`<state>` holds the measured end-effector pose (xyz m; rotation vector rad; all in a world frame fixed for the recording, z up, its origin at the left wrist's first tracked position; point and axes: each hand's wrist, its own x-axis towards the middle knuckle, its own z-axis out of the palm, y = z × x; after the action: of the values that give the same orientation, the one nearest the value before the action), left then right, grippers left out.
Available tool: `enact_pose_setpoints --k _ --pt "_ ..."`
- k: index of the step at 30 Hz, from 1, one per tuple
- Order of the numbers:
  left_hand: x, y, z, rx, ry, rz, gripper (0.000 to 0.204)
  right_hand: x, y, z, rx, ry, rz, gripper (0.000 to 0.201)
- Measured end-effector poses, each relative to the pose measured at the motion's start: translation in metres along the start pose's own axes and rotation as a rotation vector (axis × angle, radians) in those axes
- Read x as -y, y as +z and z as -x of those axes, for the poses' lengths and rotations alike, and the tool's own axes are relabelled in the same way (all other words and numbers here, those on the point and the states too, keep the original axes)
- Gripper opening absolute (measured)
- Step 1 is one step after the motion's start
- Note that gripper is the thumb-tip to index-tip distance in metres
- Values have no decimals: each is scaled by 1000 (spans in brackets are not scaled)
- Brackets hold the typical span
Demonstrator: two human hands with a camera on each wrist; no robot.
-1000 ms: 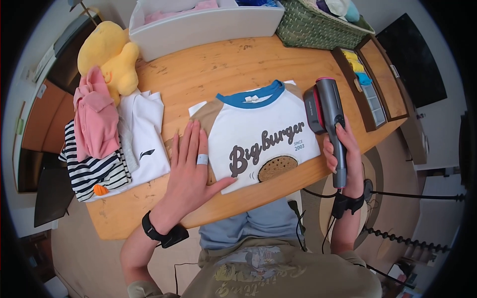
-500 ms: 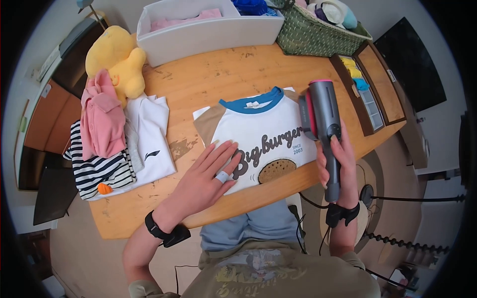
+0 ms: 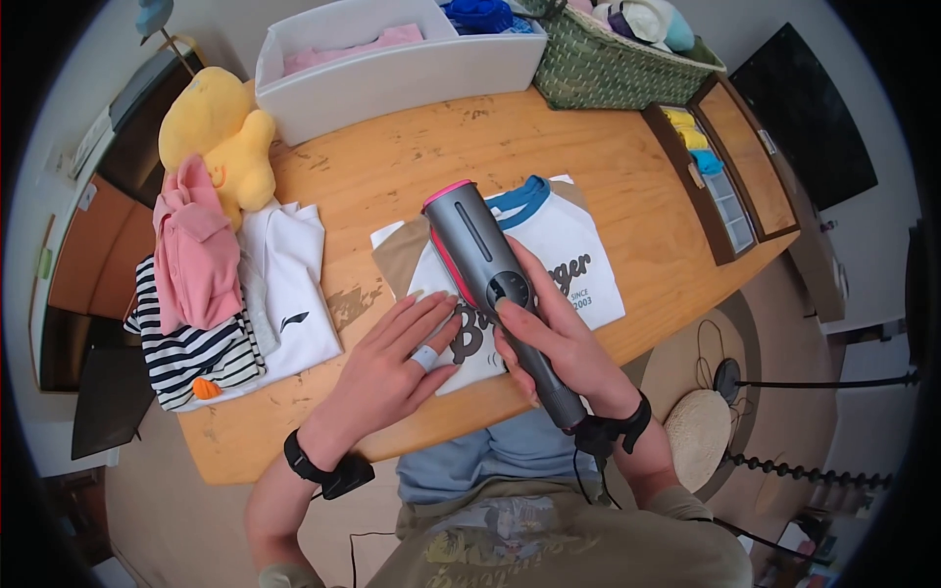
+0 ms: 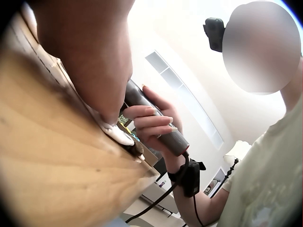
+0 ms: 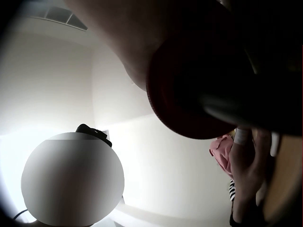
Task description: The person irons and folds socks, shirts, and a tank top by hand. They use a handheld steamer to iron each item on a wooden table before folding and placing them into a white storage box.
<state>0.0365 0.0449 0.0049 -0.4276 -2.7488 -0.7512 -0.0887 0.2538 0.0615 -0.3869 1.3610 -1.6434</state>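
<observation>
A folded white raglan T-shirt (image 3: 593, 257) with a blue collar, tan sleeves and "Big burger" lettering lies on the wooden table. My left hand (image 3: 397, 365) rests on its lower left part, fingers straight and a white band round one finger. Over the shirt's middle, my right hand (image 3: 564, 343) grips the handle of a grey garment steamer (image 3: 470, 230) with pink trim, its thumb near the buttons. The steamer's head hides part of the lettering and collar. In the left wrist view, fingers wrap round the steamer's handle (image 4: 176, 143), with a cord leaving its end.
At the left lie a white garment (image 3: 289, 274), a striped garment (image 3: 191, 348) and a pink garment (image 3: 196, 279), beside a yellow plush toy (image 3: 216, 127). Behind stand a white bin (image 3: 392, 83) and a green woven basket (image 3: 618, 73). An open wooden box (image 3: 720, 240) sits right.
My right hand has carried the steamer from the shirt's right edge leftward over its middle. My left hand has shifted from the left sleeve down onto the shirt's lower left front.
</observation>
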Motion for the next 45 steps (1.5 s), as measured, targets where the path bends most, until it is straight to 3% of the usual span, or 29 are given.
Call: enact_pose_setpoints --k 13,45 --pt "-1 -1 -1 17 -27 31 51 9 -33 26 -185 60 -38 71" --pt "-3 -3 -3 76 -52 30 54 14 -102 51 -443 -115 -121 62"
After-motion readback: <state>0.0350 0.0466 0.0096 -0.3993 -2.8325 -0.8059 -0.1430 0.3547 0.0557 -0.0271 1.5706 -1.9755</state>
